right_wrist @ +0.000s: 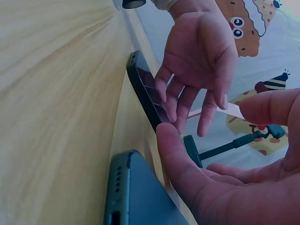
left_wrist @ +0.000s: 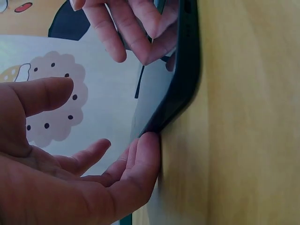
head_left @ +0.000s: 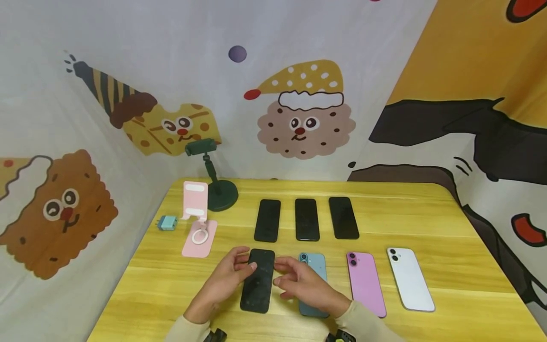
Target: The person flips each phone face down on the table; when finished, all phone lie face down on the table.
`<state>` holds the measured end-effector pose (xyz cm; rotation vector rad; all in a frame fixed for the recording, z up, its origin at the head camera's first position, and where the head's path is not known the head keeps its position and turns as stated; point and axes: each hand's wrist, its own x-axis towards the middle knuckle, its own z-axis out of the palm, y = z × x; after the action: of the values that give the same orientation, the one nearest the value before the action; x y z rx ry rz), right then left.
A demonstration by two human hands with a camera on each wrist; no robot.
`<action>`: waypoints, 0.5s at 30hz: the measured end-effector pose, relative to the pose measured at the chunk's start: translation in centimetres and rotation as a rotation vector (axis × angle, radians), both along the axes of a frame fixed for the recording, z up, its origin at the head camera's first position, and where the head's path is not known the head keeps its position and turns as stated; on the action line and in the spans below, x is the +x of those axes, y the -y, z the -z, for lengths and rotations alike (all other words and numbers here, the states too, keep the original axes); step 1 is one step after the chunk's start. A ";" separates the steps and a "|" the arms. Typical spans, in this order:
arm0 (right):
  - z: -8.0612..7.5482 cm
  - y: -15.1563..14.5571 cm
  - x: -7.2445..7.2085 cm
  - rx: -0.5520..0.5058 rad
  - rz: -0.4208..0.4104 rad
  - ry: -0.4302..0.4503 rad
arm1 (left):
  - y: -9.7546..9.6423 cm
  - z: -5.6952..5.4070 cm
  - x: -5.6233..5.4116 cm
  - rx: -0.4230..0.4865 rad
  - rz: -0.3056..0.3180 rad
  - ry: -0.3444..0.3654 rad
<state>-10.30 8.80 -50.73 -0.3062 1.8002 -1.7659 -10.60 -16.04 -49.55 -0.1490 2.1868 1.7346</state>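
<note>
A black phone lies screen up on the table between both hands. My left hand is at its left side, fingertips touching the edge and thumb raised over the screen. In the left wrist view, the fingers meet the lower rim of the phone while the thumb stays apart. On the other side, my right hand has loosely bent fingers right at the right edge. The right forefinger overlaps the rim in the right wrist view. Under the right hand lies a blue phone, back up and partly hidden.
Pink and white phones lie back up to the right. Behind are three dark phones in a row. A pink folding stand, a green stand and a light-blue charger stand at left.
</note>
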 end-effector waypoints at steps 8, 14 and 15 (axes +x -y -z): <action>0.0 -0.1 -0.2 0.003 -0.014 -0.009 | -0.2 -0.6 0.3 0.023 -0.002 -0.003; -0.1 -0.2 -0.4 0.023 0.019 -0.004 | -0.4 -0.8 0.3 0.055 -0.065 -0.005; -0.1 -0.2 -0.4 0.020 0.023 0.001 | -0.3 -0.7 0.3 0.086 -0.081 0.007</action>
<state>-10.70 9.02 -50.61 -0.2774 1.8262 -1.7621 -10.34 -15.70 -48.88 -0.2248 2.1242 1.8652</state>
